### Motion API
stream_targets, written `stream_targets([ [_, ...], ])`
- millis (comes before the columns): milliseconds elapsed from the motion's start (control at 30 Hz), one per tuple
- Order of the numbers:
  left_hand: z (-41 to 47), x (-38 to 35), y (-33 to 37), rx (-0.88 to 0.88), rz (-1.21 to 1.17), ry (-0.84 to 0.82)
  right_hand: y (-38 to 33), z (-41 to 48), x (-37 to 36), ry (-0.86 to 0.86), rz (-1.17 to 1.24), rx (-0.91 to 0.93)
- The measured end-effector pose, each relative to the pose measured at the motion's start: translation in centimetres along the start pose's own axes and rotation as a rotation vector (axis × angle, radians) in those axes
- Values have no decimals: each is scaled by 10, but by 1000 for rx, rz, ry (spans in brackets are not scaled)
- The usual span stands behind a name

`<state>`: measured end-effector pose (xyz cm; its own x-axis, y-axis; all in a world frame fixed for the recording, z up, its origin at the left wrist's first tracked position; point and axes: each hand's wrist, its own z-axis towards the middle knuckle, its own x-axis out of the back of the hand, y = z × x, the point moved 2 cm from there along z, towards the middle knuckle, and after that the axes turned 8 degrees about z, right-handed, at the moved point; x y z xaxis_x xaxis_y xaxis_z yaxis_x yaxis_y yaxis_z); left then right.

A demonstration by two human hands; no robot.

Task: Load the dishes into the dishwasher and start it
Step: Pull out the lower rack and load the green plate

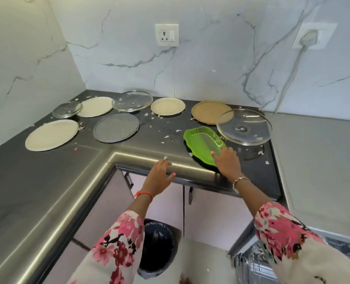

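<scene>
Dishes lie spread across the dark corner bench (47, 173), and from my head view, the only one I have, none has gone into the dishwasher yet. At about two o'clock from frame centre sits the green leaf-shaped plate (202, 142), its near end reaching the bench edge, which I judge puts it first within reach. My right hand (227, 160) lies on that near end, fingers (221, 153) together and flat on the surface with nothing gripped; I read it as about to slide or tip the plate up for a hold. Just beyond, at two o'clock, a clear glass lid (244, 126) overlaps the tan plate (207, 111) and hangs over the green plate's far end, so I would draw the plate toward me to avoid catching it. My left hand (161, 176) rests open on the steel edge at six o'clock, fingers spread, holding nothing, probably bracing my lean. Farther off, from ten to twelve o'clock, are cream plates (52, 134), a grey plate (116, 128) and two more glass lids (132, 100), all flat and well apart from my hands. Food scraps (165, 136) dot the bench; the black bin (157, 251) stands below at six o'clock, handy for scraping. The dishwasher rack (249, 261) shows at five o'clock, partly hidden by my sleeve.
</scene>
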<state>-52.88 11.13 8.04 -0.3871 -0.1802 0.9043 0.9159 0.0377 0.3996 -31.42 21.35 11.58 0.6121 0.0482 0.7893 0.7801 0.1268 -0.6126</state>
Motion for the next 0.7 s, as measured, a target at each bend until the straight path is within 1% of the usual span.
stream_targets([
  [67, 26, -5, -8, 5, -13, -20, 2, 26, -2, -14, -29, -62],
  [167, 55, -12, -22, 30, -11, -25, 8, 55, -9, -51, -4, -153],
  [367, 90, -38, -46, 78, 106, -112, 19, 92, -21, -54, 45, -373],
  [400, 91, -43, -48, 88, 143, -104, 21, 97, -23, -57, 62, -398],
  [467, 89, -50, -51, 95, 189, -37, 24, 101, -29, -60, 90, -426],
  [533, 88, -53, -52, 89, 203, 34, 25, 102, -34, -67, 99, -438],
  [600, 88, -54, -52, 91, 211, 71, 24, 103, -34, -79, 125, -446],
  [700, 88, -53, -51, 94, 224, 96, 24, 108, -36, -126, 331, -470],
])
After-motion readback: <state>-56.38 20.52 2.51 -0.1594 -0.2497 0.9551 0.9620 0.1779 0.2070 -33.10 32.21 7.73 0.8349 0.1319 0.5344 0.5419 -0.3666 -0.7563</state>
